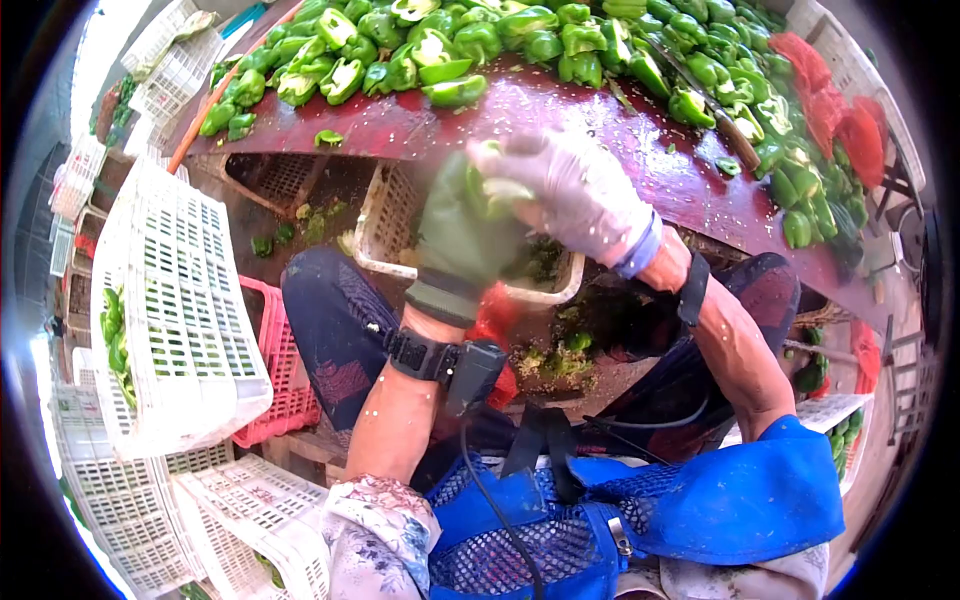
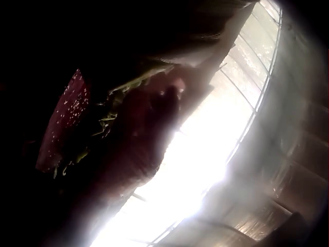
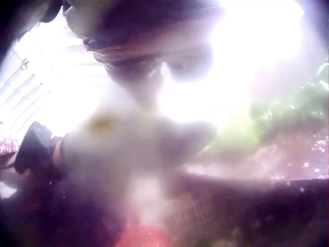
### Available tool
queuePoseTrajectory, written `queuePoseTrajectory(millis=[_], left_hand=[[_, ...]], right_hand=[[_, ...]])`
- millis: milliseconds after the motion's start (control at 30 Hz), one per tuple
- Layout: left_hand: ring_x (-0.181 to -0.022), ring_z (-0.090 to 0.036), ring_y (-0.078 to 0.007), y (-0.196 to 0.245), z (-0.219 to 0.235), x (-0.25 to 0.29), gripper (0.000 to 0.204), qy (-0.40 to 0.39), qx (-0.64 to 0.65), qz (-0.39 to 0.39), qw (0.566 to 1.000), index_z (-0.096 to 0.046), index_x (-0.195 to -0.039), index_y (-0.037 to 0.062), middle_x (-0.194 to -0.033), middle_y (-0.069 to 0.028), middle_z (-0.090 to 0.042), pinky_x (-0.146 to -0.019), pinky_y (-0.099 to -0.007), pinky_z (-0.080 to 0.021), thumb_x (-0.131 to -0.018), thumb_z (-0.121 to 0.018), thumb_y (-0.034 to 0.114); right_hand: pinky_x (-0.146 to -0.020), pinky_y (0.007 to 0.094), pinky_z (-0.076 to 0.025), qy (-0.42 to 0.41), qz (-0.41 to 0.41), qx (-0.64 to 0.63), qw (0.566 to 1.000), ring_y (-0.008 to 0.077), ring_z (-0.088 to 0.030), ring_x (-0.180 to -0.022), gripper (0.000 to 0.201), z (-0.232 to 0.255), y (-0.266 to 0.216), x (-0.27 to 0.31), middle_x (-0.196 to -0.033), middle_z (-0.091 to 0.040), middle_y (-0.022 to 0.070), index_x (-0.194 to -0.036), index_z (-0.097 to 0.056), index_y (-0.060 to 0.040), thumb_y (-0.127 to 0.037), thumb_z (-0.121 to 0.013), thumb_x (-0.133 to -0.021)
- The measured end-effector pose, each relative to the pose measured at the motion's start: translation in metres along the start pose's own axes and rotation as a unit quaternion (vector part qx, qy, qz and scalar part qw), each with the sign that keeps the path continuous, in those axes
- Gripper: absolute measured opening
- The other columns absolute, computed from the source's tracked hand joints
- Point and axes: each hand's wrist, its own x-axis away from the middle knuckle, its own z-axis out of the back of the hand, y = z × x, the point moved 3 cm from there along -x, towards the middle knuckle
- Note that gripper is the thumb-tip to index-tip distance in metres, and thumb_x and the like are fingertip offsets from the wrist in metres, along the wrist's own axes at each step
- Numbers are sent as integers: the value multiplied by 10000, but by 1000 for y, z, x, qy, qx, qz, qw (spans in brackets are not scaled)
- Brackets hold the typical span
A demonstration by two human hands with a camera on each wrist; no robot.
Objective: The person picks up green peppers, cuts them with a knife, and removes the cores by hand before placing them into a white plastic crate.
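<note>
Both gloved hands meet over the front edge of the dark red table (image 1: 400,130), blurred in the head view. The left hand (image 1: 465,225), in a grey-green glove, holds a green bell pepper (image 1: 478,190). From the right, the right hand (image 1: 585,190) in a pale glove curls its fingers and thumb over the same pepper, where a pale green part shows between them. The gloves hide much of the pepper. The left wrist view is mostly dark and the right wrist view is washed out by glare.
Many cut green peppers (image 1: 455,92) pile along the table's far side, with a stick-like tool (image 1: 735,140) among them at the right. Below the hands stands a pale crate (image 1: 385,215). White crates (image 1: 185,310) and a pink crate (image 1: 278,365) stand at the left. Red netting (image 1: 815,85) lies right.
</note>
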Motion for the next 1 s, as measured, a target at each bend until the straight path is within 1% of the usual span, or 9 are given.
queuePoseTrajectory(millis=[67,133,400,567,667,767,833,900,1000], left_hand=[[-903,-641,-192,-9,19,4,365,0,-26,35,999,-607,-1128,123,-1007,-34,-648,-747,-389,-555,-955,-462,409],[-844,-655,-163,-23,36,7,347,16,-72,35,997,-620,-1110,121,-956,-17,-655,-719,-339,-564,-956,-483,400],[-912,-641,-116,-50,34,27,436,64,-275,46,958,-614,-1169,37,-1074,-52,-647,-721,-267,-553,-977,-487,407],[-954,-615,-120,-28,12,28,436,43,115,281,952,-599,-1195,21,-1102,-72,-643,-811,-248,-529,-996,-458,383],[-944,-594,-141,-26,9,26,347,-7,175,216,960,-561,-1207,24,-1000,-30,-607,-858,-276,-508,-1010,-419,271],[-995,-581,-124,-23,22,29,299,-98,-201,-44,974,-584,-1191,25,-1059,-45,-613,-920,-305,-487,-987,-474,214],[-1014,-582,-131,-27,24,29,277,-69,-183,27,980,-582,-1197,23,-1079,-52,-617,-925,-315,-484,-960,-503,145],[-1035,-587,-154,-38,19,35,301,16,69,243,968,-571,-1215,21,-1094,-67,-621,-931,-320,-478,-918,-536,52],[-1050,-590,-185,-55,28,41,371,-36,-106,97,989,-565,-1225,17,-1086,-86,-627,-925,-313,-474,-855,-587,9]], right_hand=[[-593,421,-518,-69,11,-5,998,336,-618,-693,224,-7,-11,4,-816,-635,141,-1037,-646,-96,-146,-664,-820],[-573,431,-514,-127,-126,-59,982,341,-614,-651,116,-29,-9,13,-785,-629,141,-915,-639,-66,-167,-589,-892],[-660,393,-566,-271,-156,-94,945,322,-676,-802,217,-55,-10,36,-893,-650,163,-1010,-583,-22,-56,-609,-798],[-620,401,-540,-274,-134,-129,944,307,-664,-727,168,-51,1,39,-797,-647,130,-853,-599,-26,-134,-686,-758],[-566,394,-512,-203,-125,-187,953,293,-630,-636,223,-50,4,43,-680,-616,98,-770,-600,-52,-229,-732,-734],[-544,402,-509,-276,-136,-184,934,300,-618,-581,271,-56,7,45,-647,-611,99,-767,-611,-67,-301,-742,-731],[-601,404,-516,-356,-132,-124,917,331,-641,-657,278,-56,5,47,-712,-634,133,-869,-635,-77,-300,-744,-743],[-618,425,-519,-416,-121,-67,899,362,-657,-697,300,-57,1,50,-728,-644,174,-918,-648,-69,-298,-742,-748],[-536,398,-513,-381,-83,-46,920,303,-630,-566,231,-66,-1,59,-622,-618,113,-780,-628,-59,-276,-705,-756]])
